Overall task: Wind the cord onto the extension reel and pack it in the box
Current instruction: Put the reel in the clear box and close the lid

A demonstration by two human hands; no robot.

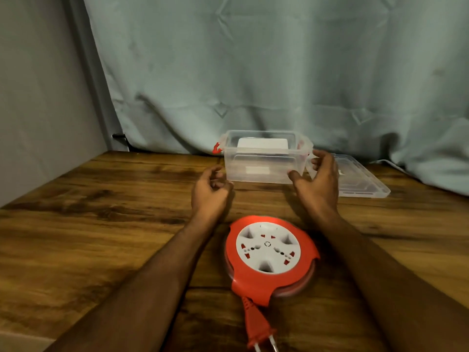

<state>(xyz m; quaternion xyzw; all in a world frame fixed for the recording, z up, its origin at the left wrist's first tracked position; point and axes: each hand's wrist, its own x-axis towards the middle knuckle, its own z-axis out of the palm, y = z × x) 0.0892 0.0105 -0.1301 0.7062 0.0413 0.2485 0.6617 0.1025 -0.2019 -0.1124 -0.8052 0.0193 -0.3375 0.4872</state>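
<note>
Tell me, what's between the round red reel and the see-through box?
The head view shows both hands there: the left hand and right hand, above bare wooden table. The extension reel lies nearer, the clear box farther.

We are looking at what seems a room in a home, set up as a plain work corner. We are seeing a wood-grain table [101,224] pushed up against a pale green curtain [279,72] hanging in creased folds, with a bare grey wall [38,97] standing on the left. Nothing is pointing to a shop, lab or workshop.
</note>
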